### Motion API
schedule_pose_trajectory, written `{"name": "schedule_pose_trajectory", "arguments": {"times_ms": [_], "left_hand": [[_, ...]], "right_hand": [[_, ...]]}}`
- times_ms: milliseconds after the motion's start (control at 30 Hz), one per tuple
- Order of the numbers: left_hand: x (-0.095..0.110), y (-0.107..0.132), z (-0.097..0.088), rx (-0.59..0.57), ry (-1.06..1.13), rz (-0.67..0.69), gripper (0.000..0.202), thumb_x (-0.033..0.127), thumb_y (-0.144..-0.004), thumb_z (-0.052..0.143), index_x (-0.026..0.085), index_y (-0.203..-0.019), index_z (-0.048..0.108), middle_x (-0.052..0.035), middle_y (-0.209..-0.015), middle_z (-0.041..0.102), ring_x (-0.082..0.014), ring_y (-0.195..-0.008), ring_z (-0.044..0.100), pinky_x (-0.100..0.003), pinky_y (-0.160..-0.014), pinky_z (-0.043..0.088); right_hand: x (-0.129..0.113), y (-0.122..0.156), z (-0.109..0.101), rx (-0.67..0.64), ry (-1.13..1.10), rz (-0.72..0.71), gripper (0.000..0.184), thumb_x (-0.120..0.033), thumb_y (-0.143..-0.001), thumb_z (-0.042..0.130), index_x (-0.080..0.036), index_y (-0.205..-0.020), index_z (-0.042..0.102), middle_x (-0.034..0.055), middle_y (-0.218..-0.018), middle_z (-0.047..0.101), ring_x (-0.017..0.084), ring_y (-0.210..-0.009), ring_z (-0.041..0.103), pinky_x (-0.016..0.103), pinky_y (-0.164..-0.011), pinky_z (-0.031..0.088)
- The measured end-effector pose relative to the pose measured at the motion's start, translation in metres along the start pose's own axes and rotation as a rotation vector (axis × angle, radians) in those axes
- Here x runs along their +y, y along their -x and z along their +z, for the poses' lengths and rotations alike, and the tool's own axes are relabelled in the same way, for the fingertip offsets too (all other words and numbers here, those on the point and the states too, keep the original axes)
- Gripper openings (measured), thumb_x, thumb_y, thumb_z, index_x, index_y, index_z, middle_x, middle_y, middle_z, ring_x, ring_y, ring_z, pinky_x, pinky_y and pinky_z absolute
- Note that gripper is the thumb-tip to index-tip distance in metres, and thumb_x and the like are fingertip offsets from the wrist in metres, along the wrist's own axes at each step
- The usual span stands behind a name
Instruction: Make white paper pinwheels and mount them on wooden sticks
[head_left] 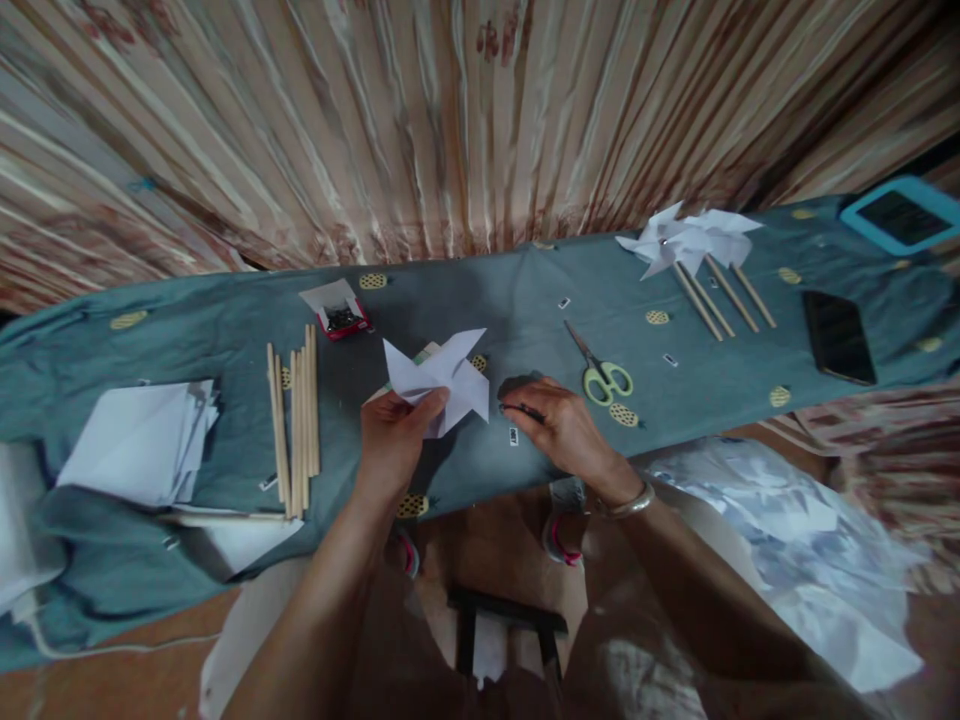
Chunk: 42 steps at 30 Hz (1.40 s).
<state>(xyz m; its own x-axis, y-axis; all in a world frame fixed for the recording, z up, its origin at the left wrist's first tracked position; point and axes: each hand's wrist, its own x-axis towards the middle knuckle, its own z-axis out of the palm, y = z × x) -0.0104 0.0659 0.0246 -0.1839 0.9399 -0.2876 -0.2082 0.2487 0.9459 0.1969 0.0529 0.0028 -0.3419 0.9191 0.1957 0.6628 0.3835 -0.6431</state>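
Observation:
My left hand point(397, 430) grips a white paper pinwheel point(450, 375), with the thumb pressed on its folded middle and the blades spread outward. Just right of it, my right hand point(559, 425) is closed in a pinch around a small dark thing point(525, 411), too small to name. Behind the pinwheel stands an open red box point(343, 317) of dark pins or tacks. Scissors point(600, 372) with pale green handles lie on the cloth beyond my right hand.
Several wooden sticks point(304, 420) and a stack of white paper point(139, 440) lie on the left. Finished pinwheels point(694, 242) on sticks, a black phone point(838, 337) and a blue-framed tablet point(904, 215) lie right. A plastic bag point(810, 540) sits below the table's right edge.

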Motion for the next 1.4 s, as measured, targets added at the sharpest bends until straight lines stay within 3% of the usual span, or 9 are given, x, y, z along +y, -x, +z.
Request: {"name": "schedule_pose_trajectory", "arguments": {"times_ms": [233,467,567,633,733,867,1000,1233,1400], "left_hand": [[-0.004,0.004,0.004,0.002,0.007,0.014,0.015,0.024,-0.054,0.081,0.02,-0.068,0.077,-0.0034,-0.074,0.077,-0.0188,-0.068,0.067,-0.03,-0.067,0.053],[-0.008,0.005,0.002,-0.009,0.026,0.031,0.011,0.019,-0.057,0.08,0.02,-0.067,0.077,-0.0037,-0.073,0.076,-0.0185,-0.067,0.066,-0.029,-0.065,0.052],[-0.008,0.006,0.002,-0.015,0.033,0.027,0.009,0.019,-0.058,0.079,0.021,-0.066,0.077,-0.0028,-0.071,0.075,-0.0191,-0.065,0.065,-0.03,-0.063,0.052],[-0.007,0.008,0.003,-0.033,0.025,0.026,0.008,0.021,-0.058,0.08,0.022,-0.066,0.077,-0.0025,-0.07,0.075,-0.0193,-0.064,0.065,-0.03,-0.062,0.052],[-0.006,0.012,0.005,-0.074,0.017,0.015,0.009,0.023,-0.058,0.081,0.022,-0.067,0.078,-0.0028,-0.071,0.076,-0.0188,-0.063,0.064,-0.031,-0.062,0.052],[-0.003,0.016,0.009,-0.11,0.031,-0.005,0.011,0.023,-0.056,0.081,0.022,-0.067,0.079,-0.0023,-0.07,0.076,-0.0176,-0.06,0.063,-0.03,-0.062,0.052],[-0.003,0.018,0.011,-0.129,0.046,-0.024,0.013,0.024,-0.053,0.083,0.021,-0.066,0.078,-0.002,-0.07,0.076,-0.0173,-0.061,0.064,-0.03,-0.062,0.052],[-0.003,0.019,0.009,-0.144,0.051,-0.043,0.021,0.03,-0.051,0.087,0.02,-0.067,0.077,-0.0026,-0.071,0.076,-0.0185,-0.063,0.066,-0.031,-0.063,0.052],[-0.004,0.019,0.007,-0.176,0.051,-0.032,0.021,0.03,-0.052,0.087,0.02,-0.066,0.077,-0.0026,-0.07,0.076,-0.0175,-0.062,0.065,-0.029,-0.061,0.052]], "right_hand": [[-0.006,0.005,0.006,-0.028,0.231,-0.042,0.027,-0.021,-0.099,0.043,-0.018,-0.088,0.067,0.0093,-0.088,0.071,0.024,-0.083,0.061,0.039,-0.082,0.048],[-0.011,0.007,0.005,0.032,0.228,0.043,0.02,-0.02,-0.097,0.045,-0.021,-0.087,0.062,0.0078,-0.083,0.068,0.025,-0.083,0.061,0.04,-0.082,0.049],[-0.019,0.006,-0.008,0.185,0.082,0.094,0.01,-0.021,-0.093,0.052,-0.023,-0.089,0.062,0.0082,-0.107,0.069,0.027,-0.105,0.062,0.045,-0.094,0.05],[-0.03,0.006,-0.017,0.271,-0.055,0.111,0.004,-0.024,-0.091,0.058,-0.025,-0.089,0.061,0.0065,-0.136,0.058,0.028,-0.128,0.053,0.051,-0.107,0.043],[-0.051,0.005,-0.023,0.217,-0.211,0.108,0.004,-0.023,-0.09,0.06,-0.025,-0.087,0.061,0.0033,-0.15,0.046,0.028,-0.144,0.037,0.054,-0.116,0.034],[-0.067,0.003,-0.014,0.134,-0.269,0.116,0.005,-0.022,-0.09,0.059,-0.026,-0.088,0.062,0.0045,-0.145,0.05,0.027,-0.147,0.032,0.054,-0.12,0.029],[-0.066,0.0,-0.007,0.124,-0.251,0.108,0.007,-0.02,-0.091,0.059,-0.027,-0.088,0.06,0.0048,-0.135,0.058,0.026,-0.148,0.031,0.053,-0.123,0.023],[-0.064,-0.001,-0.006,0.152,-0.229,0.089,0.006,-0.021,-0.091,0.059,-0.026,-0.09,0.062,0.0009,-0.151,0.044,0.026,-0.152,0.021,0.055,-0.124,0.021],[-0.064,-0.002,-0.007,0.138,-0.234,0.089,0.007,-0.021,-0.091,0.059,-0.026,-0.089,0.063,0.0025,-0.146,0.05,0.026,-0.15,0.027,0.054,-0.124,0.022]]}}
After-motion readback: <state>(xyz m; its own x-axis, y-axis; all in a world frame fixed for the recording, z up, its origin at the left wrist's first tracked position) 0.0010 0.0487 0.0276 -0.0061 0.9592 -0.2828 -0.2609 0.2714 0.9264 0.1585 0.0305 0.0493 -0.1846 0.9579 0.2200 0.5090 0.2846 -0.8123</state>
